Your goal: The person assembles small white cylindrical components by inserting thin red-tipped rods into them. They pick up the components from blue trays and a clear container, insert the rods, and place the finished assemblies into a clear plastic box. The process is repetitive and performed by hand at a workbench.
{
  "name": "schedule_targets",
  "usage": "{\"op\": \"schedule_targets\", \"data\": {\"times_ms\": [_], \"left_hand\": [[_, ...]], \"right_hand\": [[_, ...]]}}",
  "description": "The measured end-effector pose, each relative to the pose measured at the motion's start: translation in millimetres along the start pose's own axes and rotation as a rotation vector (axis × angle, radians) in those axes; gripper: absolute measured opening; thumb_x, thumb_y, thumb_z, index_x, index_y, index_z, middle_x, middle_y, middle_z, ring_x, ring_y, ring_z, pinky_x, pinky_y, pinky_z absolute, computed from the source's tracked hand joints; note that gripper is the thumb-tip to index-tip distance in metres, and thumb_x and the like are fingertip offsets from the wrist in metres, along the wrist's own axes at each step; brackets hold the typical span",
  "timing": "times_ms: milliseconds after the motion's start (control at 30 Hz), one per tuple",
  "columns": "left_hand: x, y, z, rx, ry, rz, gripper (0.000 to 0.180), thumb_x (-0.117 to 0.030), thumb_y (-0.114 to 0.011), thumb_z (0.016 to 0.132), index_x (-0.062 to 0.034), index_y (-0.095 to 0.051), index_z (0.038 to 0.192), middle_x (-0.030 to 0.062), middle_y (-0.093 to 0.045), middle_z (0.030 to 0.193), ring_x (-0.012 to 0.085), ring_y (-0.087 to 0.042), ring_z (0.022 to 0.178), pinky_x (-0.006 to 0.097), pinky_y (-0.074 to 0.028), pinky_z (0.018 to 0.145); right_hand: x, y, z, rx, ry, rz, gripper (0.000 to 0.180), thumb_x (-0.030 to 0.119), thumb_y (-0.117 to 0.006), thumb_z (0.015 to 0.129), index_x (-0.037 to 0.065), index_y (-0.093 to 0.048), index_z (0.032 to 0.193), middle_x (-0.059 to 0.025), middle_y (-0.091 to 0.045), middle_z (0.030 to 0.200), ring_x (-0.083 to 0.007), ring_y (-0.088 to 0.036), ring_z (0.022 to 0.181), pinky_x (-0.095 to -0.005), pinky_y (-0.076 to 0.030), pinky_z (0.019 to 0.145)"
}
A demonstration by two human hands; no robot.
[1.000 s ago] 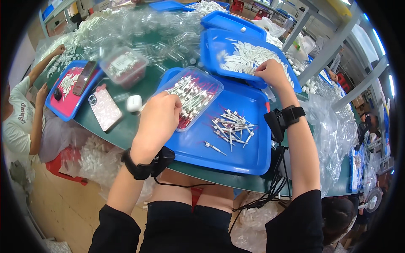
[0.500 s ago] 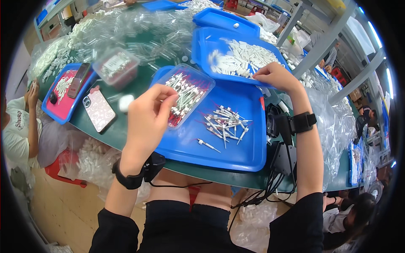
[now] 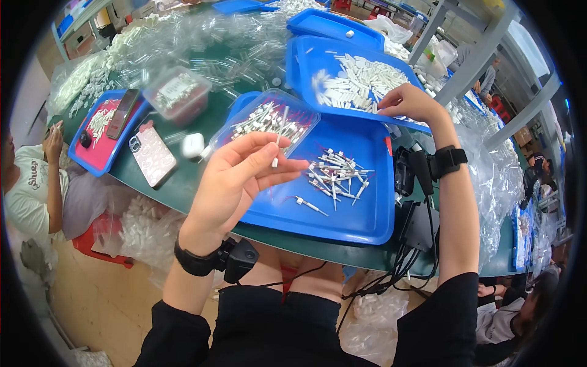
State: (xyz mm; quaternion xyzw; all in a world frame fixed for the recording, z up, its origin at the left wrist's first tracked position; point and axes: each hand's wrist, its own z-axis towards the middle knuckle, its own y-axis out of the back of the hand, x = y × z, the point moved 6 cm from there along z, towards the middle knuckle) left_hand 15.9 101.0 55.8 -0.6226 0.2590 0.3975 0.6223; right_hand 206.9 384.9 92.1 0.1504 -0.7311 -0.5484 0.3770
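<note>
My left hand [image 3: 235, 174] pinches a thin white stick-like piece [image 3: 280, 131] between thumb and fingers, upright, over the near side of a clear plastic box [image 3: 313, 122]. That box holds many white-tipped sticks with red wires [image 3: 263, 119]. My right hand [image 3: 413, 105] is at the near right edge of the upper blue tray [image 3: 304, 73], its fingertips together by the small white tubes [image 3: 354, 79]; what they hold, if anything, is hidden. Below lies a larger blue tray [image 3: 293, 220] bearing a loose pile of wired white sticks [image 3: 339, 174], one apart from the rest.
To the left are a lidded clear box [image 3: 177, 95], a pink patterned phone [image 3: 153, 155], a white case [image 3: 192, 145] and a blue tray with a pink mat [image 3: 92, 153]. Black cables and a box [image 3: 419, 226] lie right. A seated person [image 3: 36, 183] works at left.
My left hand has moved right and nearer, its fingers now spread further, with a white stick plainly showing in the pinch. My right hand stays by the white tubes. The whole view has shifted slightly.
</note>
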Motion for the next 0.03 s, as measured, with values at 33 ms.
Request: {"op": "schedule_targets", "data": {"times_ms": [33], "left_hand": [[-0.1, -0.2, -0.5, 0.001, 0.002, 0.000, 0.023, -0.014, -0.056, 0.096, 0.0008, -0.059, 0.113, 0.0094, -0.064, 0.100, 0.0292, -0.066, 0.097, 0.039, -0.053, 0.088]], "right_hand": [[5.6, 2.9, -1.2, 0.013, 0.002, -0.038, 0.031, 0.027, -0.077, 0.074, 0.005, -0.074, 0.096, -0.0074, -0.071, 0.085, -0.0145, -0.063, 0.079, -0.0271, -0.048, 0.075]]}}
